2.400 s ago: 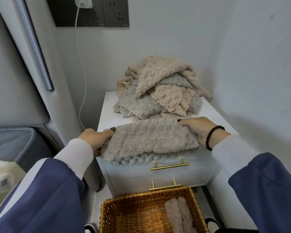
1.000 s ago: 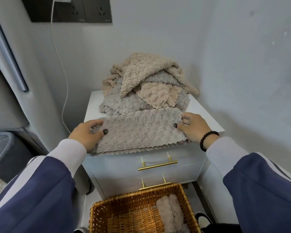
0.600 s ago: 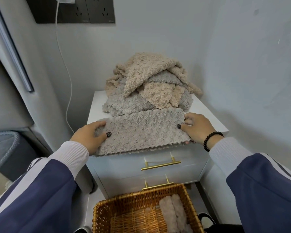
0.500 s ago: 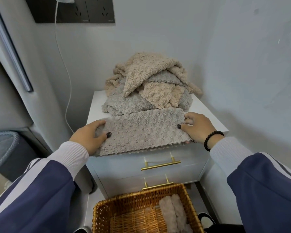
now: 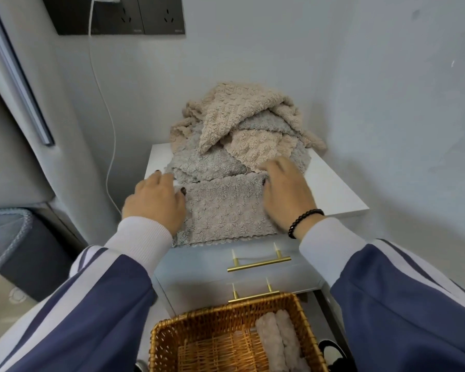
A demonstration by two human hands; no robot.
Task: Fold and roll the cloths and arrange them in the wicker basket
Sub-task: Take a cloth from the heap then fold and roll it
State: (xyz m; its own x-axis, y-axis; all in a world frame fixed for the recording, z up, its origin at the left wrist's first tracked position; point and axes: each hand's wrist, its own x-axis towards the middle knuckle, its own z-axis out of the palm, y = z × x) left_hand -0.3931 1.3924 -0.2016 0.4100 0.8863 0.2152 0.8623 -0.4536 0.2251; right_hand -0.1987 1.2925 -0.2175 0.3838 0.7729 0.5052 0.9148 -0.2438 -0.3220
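We see a white nightstand point(image 5: 333, 189) in a corner, and a big heap of cloths point(image 5: 242, 130) sits at the back of its top. The heap is fluffy and bumpy, some cloths tan and some grey. In front of the heap lies one folded grey cloth point(image 5: 223, 210), flat, with a wavy edge at the front lip of the top.

Our left hand point(image 5: 156, 202) rests on its left end and our right hand point(image 5: 287, 194) on its right end. Both lie flat with fingers fairly straight, pressing down, not gripping. A moment ago the hands sat at the far ends; now they are closer together and reach further back.

Below, the wicker basket point(image 5: 226, 320) stands on the floor with two pale rolled cloths point(image 5: 277, 339) inside, side by side.

The wall sockets point(image 5: 145, 14) have tiny writing, too small to read.
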